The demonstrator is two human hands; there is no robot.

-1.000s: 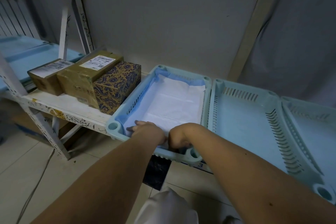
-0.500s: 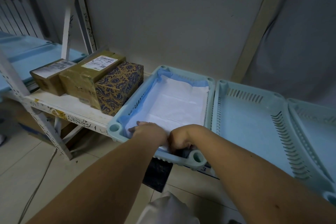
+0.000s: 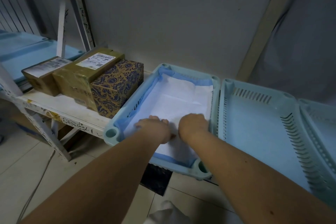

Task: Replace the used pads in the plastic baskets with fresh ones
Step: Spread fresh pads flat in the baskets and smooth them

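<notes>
A light blue plastic basket (image 3: pixel 111 132) stands on a low shelf, lined with a white pad (image 3: pixel 180 100) that has blue edges. The pad's blue border lies folded up along the basket walls. Both my hands rest palm down on the pad, inside the basket and past its near edge. My left hand (image 3: pixel 154 125) has its fingers spread flat on the pad. My right hand (image 3: pixel 192 125) presses down beside it, its fingers blurred. Neither hand grips anything that I can see.
A second light blue basket (image 3: pixel 254 125) without a pad stands right of the lined one, and a third (image 3: pixel 320 114) lies further right. Three cardboard boxes (image 3: pixel 112 85) sit left on the white shelf (image 3: pixel 60 109). A metal rack leg (image 3: pixel 45 132) and tiled floor are below.
Both hands have moved forward from the basket's near rim onto the middle of the pad. The near blue edge of the pad now shows behind my wrists.
</notes>
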